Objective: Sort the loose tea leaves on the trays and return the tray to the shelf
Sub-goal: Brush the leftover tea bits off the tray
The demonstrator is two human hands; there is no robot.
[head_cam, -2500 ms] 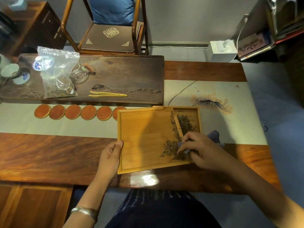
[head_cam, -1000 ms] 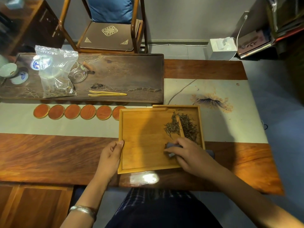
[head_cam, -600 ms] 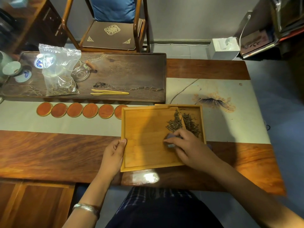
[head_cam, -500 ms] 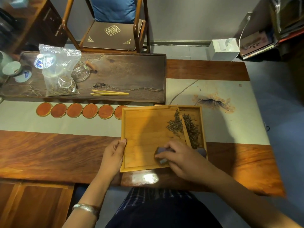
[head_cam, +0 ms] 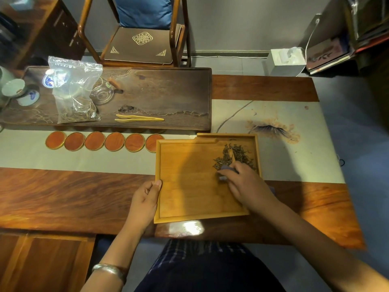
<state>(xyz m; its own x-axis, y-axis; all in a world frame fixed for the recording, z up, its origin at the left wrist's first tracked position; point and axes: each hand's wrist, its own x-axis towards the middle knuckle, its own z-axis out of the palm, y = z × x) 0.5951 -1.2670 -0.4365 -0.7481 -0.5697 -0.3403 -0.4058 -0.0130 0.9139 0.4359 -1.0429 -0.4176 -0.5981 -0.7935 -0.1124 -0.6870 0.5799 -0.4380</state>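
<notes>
Right hand [head_cam: 245, 184] pushed brush [head_cam: 226, 170] back toward leaves [head_cam: 235, 158] | left hand [head_cam: 145, 199] grips tray [head_cam: 189, 186], long axis near-far

Blue-grey tool [head_cam: 226, 170] blurred under right hand [head_cam: 245, 184]

A tea room; a dark tea tray [head_cam: 160, 95] with cups [head_cam: 12, 88] at upper left; coasters [head_cam: 104, 141] in a row; a carved chair [head_cam: 143, 32] at top.

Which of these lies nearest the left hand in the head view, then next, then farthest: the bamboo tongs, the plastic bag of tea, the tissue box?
From the left hand:
1. Bamboo tongs, straight beyond it on the dark tea board.
2. Plastic bag of tea, farther back and to the left.
3. Tissue box, on the floor past the table's far right.
</notes>
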